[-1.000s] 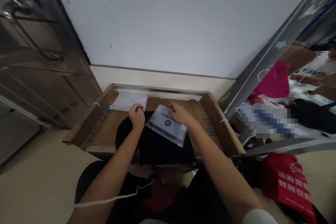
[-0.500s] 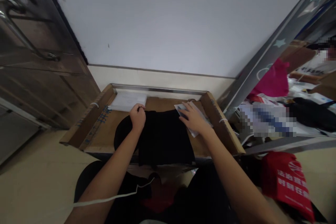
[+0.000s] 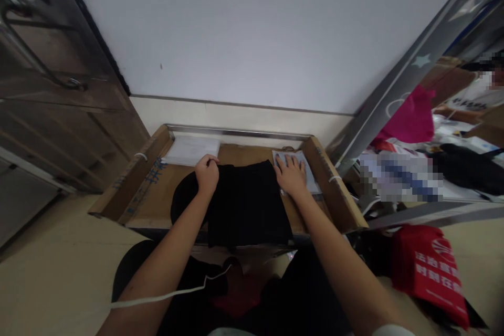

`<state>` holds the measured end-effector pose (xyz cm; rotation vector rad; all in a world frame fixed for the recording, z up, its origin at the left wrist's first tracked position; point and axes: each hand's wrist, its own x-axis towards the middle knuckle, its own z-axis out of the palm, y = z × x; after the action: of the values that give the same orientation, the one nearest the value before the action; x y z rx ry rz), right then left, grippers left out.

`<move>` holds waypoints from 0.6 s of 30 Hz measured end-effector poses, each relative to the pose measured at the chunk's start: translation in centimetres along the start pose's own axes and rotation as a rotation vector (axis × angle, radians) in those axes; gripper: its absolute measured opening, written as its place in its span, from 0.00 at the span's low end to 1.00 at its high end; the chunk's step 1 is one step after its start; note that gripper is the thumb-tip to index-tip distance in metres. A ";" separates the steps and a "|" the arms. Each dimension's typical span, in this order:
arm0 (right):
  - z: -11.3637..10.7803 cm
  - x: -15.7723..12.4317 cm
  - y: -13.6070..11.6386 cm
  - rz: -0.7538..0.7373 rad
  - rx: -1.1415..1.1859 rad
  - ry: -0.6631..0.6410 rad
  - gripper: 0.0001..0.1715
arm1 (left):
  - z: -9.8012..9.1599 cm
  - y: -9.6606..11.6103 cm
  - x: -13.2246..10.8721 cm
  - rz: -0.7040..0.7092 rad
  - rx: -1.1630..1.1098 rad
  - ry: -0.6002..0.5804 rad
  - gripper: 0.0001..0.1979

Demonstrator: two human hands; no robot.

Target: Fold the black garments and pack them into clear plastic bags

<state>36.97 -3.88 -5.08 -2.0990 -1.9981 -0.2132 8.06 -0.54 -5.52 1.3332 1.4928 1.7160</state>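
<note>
My left hand (image 3: 207,174) is a closed fist at the upper left edge of a black cloth (image 3: 248,205). A small dark bit shows between its thumb and fingers; what it is, I cannot make out. The cloth lies flat over the front of a cardboard tray (image 3: 232,153). To its right, my right hand (image 3: 290,174) rests open, fingers spread, on a pale flat packet or sheet (image 3: 312,181) with dark print. A stack of white flat sheets or bags (image 3: 191,149) lies in the tray's back left corner.
Cardboard side walls with white ties flank the tray, against a white wall (image 3: 236,37). A metal door (image 3: 59,110) stands left. On the right are a cluttered table with a black bag (image 3: 468,170), a pink bag (image 3: 413,118) and a hanging red bag (image 3: 433,273). A white cord (image 3: 165,296) crosses my left forearm.
My right hand has slid right and slightly down with the pale packet, which now lies straighter near the tray's right wall. My left hand has stayed in place.
</note>
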 end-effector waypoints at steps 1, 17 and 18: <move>0.0 0.0 0.1 -0.018 -0.012 -0.003 0.32 | 0.0 0.0 0.0 -0.002 0.001 -0.002 0.10; 0.0 0.2 0.5 -0.027 -0.028 -0.005 0.31 | 0.1 -0.3 -0.1 0.018 0.043 -0.055 0.11; 0.0 0.3 0.5 -0.025 -0.020 -0.004 0.31 | 0.1 -0.3 -0.1 0.019 0.043 -0.056 0.11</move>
<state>37.51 -3.64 -5.02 -2.0892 -2.0337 -0.2348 8.09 -0.48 -5.85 1.4105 1.4976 1.6530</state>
